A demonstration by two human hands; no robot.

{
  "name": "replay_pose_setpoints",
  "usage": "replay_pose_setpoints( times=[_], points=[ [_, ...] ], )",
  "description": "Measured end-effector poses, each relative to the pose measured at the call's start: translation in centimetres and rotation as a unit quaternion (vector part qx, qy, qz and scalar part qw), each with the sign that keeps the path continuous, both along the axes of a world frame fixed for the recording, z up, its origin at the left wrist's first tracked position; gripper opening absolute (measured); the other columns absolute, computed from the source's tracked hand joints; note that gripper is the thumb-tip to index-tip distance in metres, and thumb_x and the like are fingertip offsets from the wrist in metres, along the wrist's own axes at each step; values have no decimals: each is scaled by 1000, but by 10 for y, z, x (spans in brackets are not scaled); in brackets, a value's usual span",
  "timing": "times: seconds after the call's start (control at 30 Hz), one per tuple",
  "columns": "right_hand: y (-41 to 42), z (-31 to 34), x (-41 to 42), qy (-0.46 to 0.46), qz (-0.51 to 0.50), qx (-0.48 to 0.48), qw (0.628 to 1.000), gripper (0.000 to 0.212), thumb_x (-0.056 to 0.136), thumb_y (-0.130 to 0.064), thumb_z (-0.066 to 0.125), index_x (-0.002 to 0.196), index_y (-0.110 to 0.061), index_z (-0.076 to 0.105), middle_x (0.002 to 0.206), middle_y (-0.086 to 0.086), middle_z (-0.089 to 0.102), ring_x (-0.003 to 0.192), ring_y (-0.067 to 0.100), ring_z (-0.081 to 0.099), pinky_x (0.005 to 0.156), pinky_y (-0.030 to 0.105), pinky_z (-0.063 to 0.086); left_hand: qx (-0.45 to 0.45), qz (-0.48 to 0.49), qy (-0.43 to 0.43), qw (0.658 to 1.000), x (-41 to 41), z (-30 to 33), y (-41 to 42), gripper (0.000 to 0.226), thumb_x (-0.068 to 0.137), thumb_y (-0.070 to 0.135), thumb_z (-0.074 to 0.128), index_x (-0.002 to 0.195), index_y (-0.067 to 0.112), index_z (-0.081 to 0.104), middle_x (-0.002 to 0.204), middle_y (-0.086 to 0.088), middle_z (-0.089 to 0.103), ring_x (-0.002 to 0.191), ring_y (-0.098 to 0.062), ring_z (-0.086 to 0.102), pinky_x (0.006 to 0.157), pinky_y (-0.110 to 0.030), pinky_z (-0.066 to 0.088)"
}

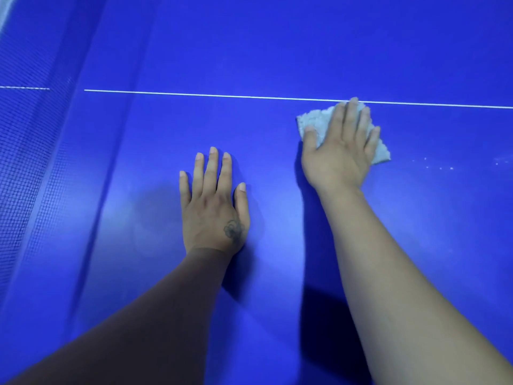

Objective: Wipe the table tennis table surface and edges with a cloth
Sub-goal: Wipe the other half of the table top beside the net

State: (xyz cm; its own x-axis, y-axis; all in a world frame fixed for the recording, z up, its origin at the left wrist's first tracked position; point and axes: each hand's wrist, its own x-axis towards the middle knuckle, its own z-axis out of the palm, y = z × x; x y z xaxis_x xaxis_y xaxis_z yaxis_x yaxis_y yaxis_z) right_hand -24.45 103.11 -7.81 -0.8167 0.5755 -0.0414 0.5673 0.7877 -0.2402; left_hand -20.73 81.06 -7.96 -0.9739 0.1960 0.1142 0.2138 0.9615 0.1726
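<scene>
The blue table tennis table [277,51] fills the view. A pale grey cloth [315,122] lies flat on it just below the white centre line [222,95]. My right hand [342,151] presses down on the cloth with straight, spread fingers; the fingertips reach the line. The cloth shows at the hand's left and right sides. My left hand [215,204] rests flat on the bare table surface, fingers straight, to the left of the cloth and nearer to me.
The dark mesh net [25,168] runs along the left side. Small white specks [441,166] lie on the surface to the right of the cloth.
</scene>
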Motion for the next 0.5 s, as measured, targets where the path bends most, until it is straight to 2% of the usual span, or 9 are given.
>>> replay_pose_setpoints(
  times=[0.13, 0.3, 0.4, 0.5],
  points=[
    [-43, 2, 31, 31, 81, 21, 996, 78, 104, -56, 28, 168, -12, 21, 178, 4, 13, 164, 25, 8, 132, 51, 4, -1, -3, 14, 1000, -1, 0, 0, 63, 109, 43, 33, 166, 16, 38, 176, -4, 30, 164, -26, 20, 132, -57, 16],
    [-60, 7, 124, 20, 141, 13, 990, 73, 108, -54, 35, 169, -17, 20, 178, -2, 10, 165, 19, 4, 132, 48, 9, 6, -10, 25, 1000, 0, -1, 1, 61, 110, 42, 33, 165, 16, 40, 174, -5, 33, 163, -28, 23, 131, -59, 18],
    [-37, 8, 157, 5, 115, 13, 993, 74, 108, -56, 32, 170, -20, 15, 178, -3, 7, 165, 17, 1, 133, 47, 7, 10, -10, 30, 999, 0, -4, 1, 60, 110, 42, 33, 164, 15, 40, 174, -5, 33, 163, -28, 23, 131, -59, 17],
    [-3, 7, 154, 1, 60, 24, 998, 75, 107, -57, 29, 170, -18, 14, 178, -1, 9, 165, 20, 3, 133, 48, 6, 18, -7, 39, 999, -1, -6, -1, 60, 111, 42, 34, 164, 15, 41, 174, -5, 34, 163, -28, 24, 131, -59, 17]
  ],
)
